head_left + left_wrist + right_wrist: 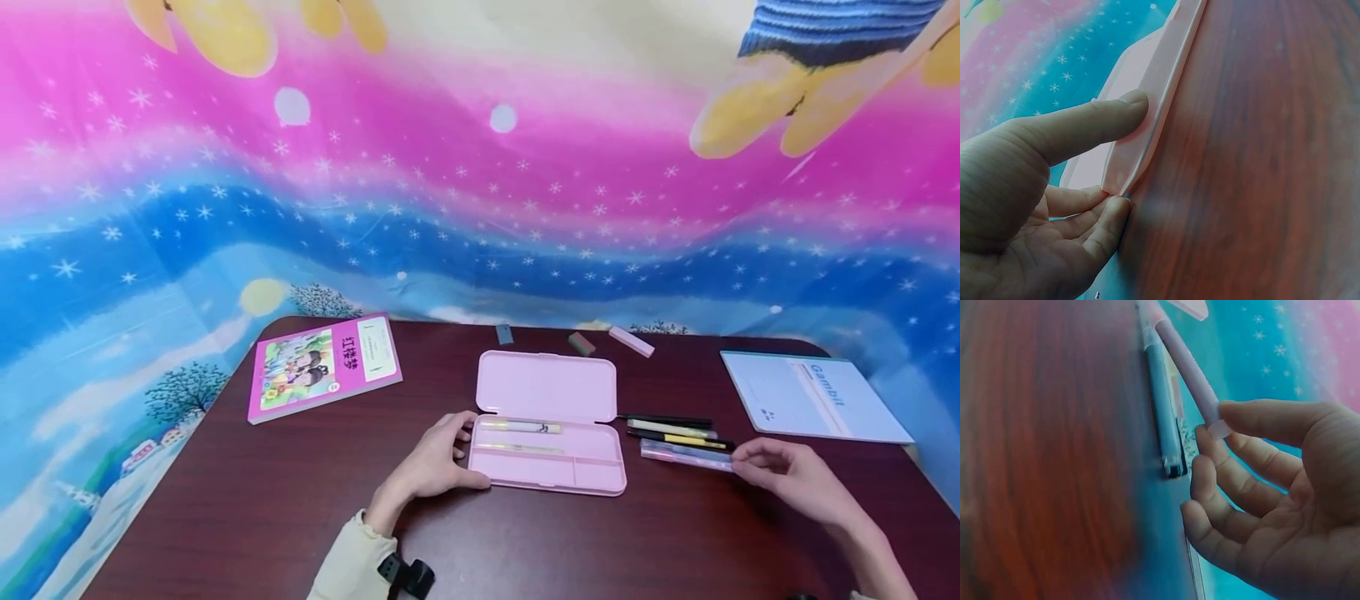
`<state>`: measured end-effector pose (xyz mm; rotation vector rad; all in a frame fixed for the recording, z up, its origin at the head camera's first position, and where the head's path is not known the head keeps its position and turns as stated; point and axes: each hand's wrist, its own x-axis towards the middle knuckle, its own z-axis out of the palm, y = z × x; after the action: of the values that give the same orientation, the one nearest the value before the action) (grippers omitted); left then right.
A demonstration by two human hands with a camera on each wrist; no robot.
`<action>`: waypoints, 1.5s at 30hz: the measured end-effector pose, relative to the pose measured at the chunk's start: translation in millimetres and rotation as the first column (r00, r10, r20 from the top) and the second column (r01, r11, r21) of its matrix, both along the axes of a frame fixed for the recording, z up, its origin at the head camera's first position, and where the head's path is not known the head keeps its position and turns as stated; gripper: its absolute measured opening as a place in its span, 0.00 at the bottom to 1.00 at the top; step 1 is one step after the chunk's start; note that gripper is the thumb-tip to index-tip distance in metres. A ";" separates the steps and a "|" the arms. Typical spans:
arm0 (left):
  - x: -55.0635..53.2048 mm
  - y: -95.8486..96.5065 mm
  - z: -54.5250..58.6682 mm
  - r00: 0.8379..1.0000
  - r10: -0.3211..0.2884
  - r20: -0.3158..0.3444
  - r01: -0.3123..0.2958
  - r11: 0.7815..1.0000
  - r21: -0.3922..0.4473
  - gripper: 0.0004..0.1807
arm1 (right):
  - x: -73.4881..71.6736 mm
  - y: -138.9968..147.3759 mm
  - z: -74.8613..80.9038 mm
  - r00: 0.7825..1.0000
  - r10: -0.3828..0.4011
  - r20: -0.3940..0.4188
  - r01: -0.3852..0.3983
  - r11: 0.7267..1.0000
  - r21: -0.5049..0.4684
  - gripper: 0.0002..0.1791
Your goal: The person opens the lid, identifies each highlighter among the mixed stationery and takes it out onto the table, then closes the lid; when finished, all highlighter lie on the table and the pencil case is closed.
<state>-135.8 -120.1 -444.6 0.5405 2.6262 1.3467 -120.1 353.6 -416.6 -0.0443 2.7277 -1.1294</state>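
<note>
A pink pencil case (546, 385) lies with its lid folded back on the dark wooden table. Two pale, yellowish pens (517, 426) rest in its long rear compartments. My left hand (429, 460) grips the case's left end, the thumb (1110, 120) against the front wall and the fingers at the short side. To the right of the case, my right hand (797, 479) pinches the end of a lilac pen (1188, 372) between thumb and index finger. Beside that pen are a yellow-and-black pen (678, 438), a pale pen (671, 428) and a black pen (667, 420).
A pink book (326, 367) lies at the back left, and a light blue notebook (817, 396) at the right. Behind the case are a blue-grey eraser (505, 335), a brown-green block (581, 343) and a pale pink bar (632, 342). A printed cloth (465, 183) hangs behind the table.
</note>
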 end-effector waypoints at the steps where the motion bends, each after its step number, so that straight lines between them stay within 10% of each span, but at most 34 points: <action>1: -0.1 0.2 0.0 1.000 0.001 0.001 -0.001 1.000 0.000 0.44 | 0.2 1.1 -0.3 1.000 -0.003 0.000 0.003 1.000 0.029 0.16; 15: -0.8 -0.3 -0.1 1.000 0.001 -0.007 -0.001 1.000 -0.005 0.43 | -2.8 8.9 -10.7 0.997 -0.032 -0.075 0.049 0.971 0.234 0.14; 45: -0.1 -1.2 -2.6 1.000 -0.001 -0.004 0.001 1.000 0.007 0.43 | -7.3 7.7 -4.4 0.995 -0.055 -0.089 0.076 0.965 0.252 0.22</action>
<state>-135.9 -121.3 -447.2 0.5461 2.6246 1.3559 -127.4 361.3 -421.0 0.0376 2.9440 -0.7980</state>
